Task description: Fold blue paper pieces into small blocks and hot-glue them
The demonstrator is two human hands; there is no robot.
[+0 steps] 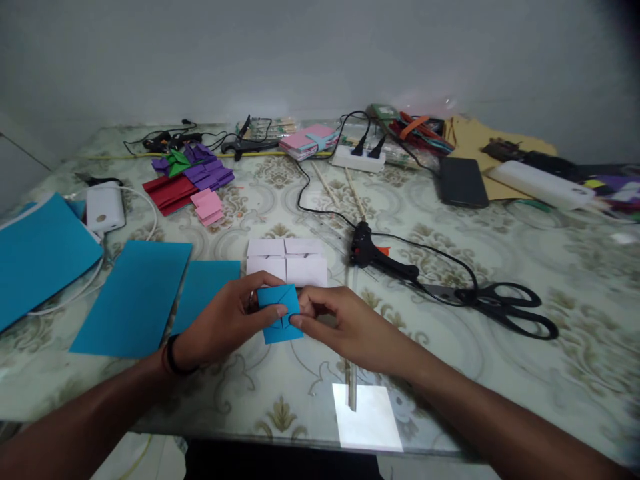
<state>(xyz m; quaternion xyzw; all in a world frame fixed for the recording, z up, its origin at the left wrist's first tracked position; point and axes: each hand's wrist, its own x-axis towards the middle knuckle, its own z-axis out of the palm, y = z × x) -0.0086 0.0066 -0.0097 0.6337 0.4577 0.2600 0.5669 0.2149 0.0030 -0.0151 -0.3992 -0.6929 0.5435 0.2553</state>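
Floral surface [235,407]; left hand [223,317] and right hand [363,327] pinch blue square [278,332] between fingers [316,325], seemingly mid-fold; next likely needs firm creasing.

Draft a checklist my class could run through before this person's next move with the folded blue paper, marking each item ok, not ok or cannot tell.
1. Left hand holding the folded blue paper: ok.
2. Right hand steadying its right edge: ok.
3. All folds visible: not ok, the hands cover part.
4. Scissors clear of the glue gun's cord: not ok, they overlap.
5. Glue gun cool: cannot tell.
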